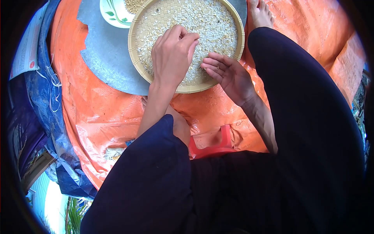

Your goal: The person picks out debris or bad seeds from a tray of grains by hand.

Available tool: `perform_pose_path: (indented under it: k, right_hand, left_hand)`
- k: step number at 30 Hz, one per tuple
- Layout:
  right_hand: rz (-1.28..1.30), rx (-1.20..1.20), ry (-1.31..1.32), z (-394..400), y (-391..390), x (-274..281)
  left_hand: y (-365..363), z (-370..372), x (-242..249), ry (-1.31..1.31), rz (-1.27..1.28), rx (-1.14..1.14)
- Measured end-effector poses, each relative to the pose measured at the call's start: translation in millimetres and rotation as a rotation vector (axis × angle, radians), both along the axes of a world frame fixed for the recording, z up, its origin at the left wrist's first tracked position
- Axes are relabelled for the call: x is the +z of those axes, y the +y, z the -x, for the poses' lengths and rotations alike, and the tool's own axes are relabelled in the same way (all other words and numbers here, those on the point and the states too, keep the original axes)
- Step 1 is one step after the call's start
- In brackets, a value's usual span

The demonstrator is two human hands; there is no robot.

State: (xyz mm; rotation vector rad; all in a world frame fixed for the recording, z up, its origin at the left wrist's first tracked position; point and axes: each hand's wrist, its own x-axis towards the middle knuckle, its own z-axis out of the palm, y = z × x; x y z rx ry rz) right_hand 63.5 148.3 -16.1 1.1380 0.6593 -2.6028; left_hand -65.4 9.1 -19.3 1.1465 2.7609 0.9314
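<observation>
A round woven bamboo tray [131, 48] holds a thin spread of white rice grains [212, 29] mixed with some yellowish ones. Over its middle, my left hand [171, 54] is closed in a pinch, thumb against fingertips. Whatever lies in that pinch is too small to make out. My right hand [230, 76] is at the tray's near right rim, palm turned up and fingers stretched out. Tiny yellowish specks, perhaps grains, show on its fingers. The two hands are apart.
A white plate [107, 17] with a green leaf pattern stands beyond the tray's left side, holding brownish grain [134, 5]. Under both lies a grey sheet [103, 60] on an orange tarp [97, 113]. Between my legs is a red plastic stool [212, 150]. A bare foot [261, 15] rests right of the tray.
</observation>
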Motion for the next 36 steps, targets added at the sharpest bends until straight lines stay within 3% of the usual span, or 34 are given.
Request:
perform_pose_path:
  k: [12, 15, 18, 21, 24, 27, 30, 36]
  right_hand:
    - [0.004, -0.002, -0.007, -1, 0, -1]
    - [0.008, -0.009, -0.005, -1, 0, -2]
    - [0.019, -0.008, 0.011, -1, 2, 0]
    - [0.025, -0.008, 0.045, 2, 3, 3]
    - [0.026, -0.018, 0.063, 3, 4, 2]
    - [0.061, -0.011, 0.068, 4, 4, 2]
    - [0.06, 0.01, 0.053, 1, 3, 0]
    - [0.077, 0.021, 0.076, -1, 1, -2]
  left_hand:
    - [1, 0, -9, 0.137, 0.056, -0.055]
    - [-1, -1, -2, 0.038, -0.003, 0.002]
    - [-3, -6, 12, -0.257, -0.077, 0.072]
    - [-2, -11, 25, -0.383, -0.188, -0.086]
    - [6, -18, 27, -0.416, -0.275, -0.104]
    - [5, -11, 27, -0.407, -0.221, 0.115]
    - [-3, -5, 22, -0.354, -0.116, 0.166]
    - [-3, -3, 6, -0.179, -0.051, 0.071]
